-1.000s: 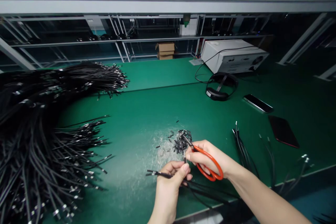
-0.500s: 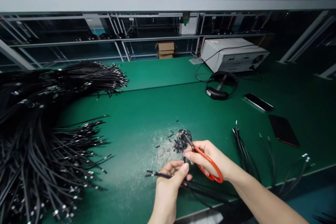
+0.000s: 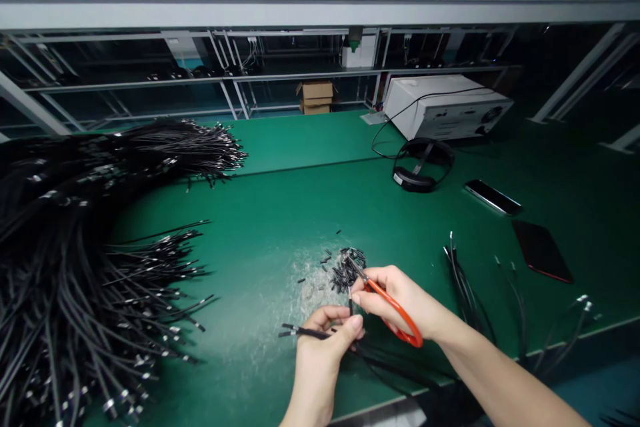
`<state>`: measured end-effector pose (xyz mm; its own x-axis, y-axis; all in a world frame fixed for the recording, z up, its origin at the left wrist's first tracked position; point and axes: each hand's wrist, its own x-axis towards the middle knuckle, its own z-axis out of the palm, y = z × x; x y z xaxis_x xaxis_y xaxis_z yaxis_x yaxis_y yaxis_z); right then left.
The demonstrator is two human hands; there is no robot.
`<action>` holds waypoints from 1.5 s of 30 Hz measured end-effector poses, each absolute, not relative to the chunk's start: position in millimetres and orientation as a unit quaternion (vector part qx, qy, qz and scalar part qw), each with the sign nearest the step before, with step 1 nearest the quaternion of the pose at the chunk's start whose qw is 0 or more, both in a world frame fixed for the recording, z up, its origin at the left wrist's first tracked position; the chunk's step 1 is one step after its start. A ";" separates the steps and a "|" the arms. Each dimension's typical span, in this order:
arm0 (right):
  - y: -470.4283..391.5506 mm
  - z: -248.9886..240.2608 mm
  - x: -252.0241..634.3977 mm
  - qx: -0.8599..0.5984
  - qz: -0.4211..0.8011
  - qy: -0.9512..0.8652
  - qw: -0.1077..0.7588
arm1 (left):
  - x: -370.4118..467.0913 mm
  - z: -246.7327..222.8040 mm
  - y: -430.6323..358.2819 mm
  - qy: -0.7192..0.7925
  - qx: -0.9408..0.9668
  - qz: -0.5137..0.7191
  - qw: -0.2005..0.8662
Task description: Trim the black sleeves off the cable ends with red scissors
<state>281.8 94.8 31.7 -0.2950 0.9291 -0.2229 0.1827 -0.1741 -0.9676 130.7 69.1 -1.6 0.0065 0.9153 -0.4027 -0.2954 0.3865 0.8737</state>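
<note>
My left hand [image 3: 325,340] is closed around several black cables [image 3: 313,332], whose ends stick out to the left, with one end pointing up between thumb and fingers. Red-handled scissors [image 3: 395,307] are in my right hand [image 3: 395,290], blades toward the upper left. The thumb and fingertips of that hand meet at the tip of the upright cable, just above my left thumb. Small cut black pieces [image 3: 345,273] lie in a pile directly behind my hands, partly under the scissor blades.
Large bundles of black cables [image 3: 65,260] cover the left side of the green table [image 3: 260,213]. More cables [image 3: 463,287], a phone [image 3: 493,197], a dark red-edged slab [image 3: 541,251], a black headset [image 3: 417,177] and a white box-shaped device [image 3: 445,107] are at the right.
The scissors have turned slightly in my right hand, and their handles have shifted a little left. More of the upright cable shows between my two hands.
</note>
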 end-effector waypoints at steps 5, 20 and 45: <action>94.5 31.2 279.7 -0.505 0.575 -0.562 0.312 | 126.0 -2.4 67.8 0.498 0.275 0.440 0.694; 79.3 3.4 297.2 -0.514 -0.003 -0.849 0.124 | 124.0 2.0 68.1 0.464 0.181 0.411 0.764; 88.0 12.1 300.2 -0.446 -0.055 -0.889 0.086 | 122.1 3.0 64.3 0.458 0.183 0.398 0.774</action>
<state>300.2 88.0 12.1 -0.5882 0.7831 0.2020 0.8020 0.5969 0.0215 122.1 64.3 3.0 0.2643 0.7834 -0.5625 -0.4486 0.6162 0.6473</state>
